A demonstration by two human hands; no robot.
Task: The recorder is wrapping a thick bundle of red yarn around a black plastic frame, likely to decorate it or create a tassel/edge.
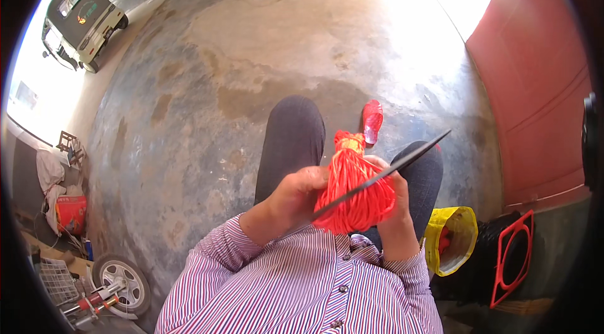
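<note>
One broad sweep of stained concrete floor (207,145) spreads ahead of my knees (292,123), giving wide room forward and leftward. Its right edge runs along a tall red panel (528,89); at far upper left stands a dark-backed vehicle (82,13). Nearer, a pale-spoked wheel (129,283) bounds the lower left, and an open yellow bag (465,233) sits just beside my right thigh, making that side tighter. A red shoe (372,121) shows between my knees. In front of my striped shirt (283,277), I grip a bundle of red cord (346,177): my left hand (299,192) closed on its left side, my right hand (401,199) on its right, some fingers hidden behind the strands. Its orange-tied neck (350,143) points away from me. A narrow dark blade (412,158) slants across it; which hand bears that, I cannot tell.
</note>
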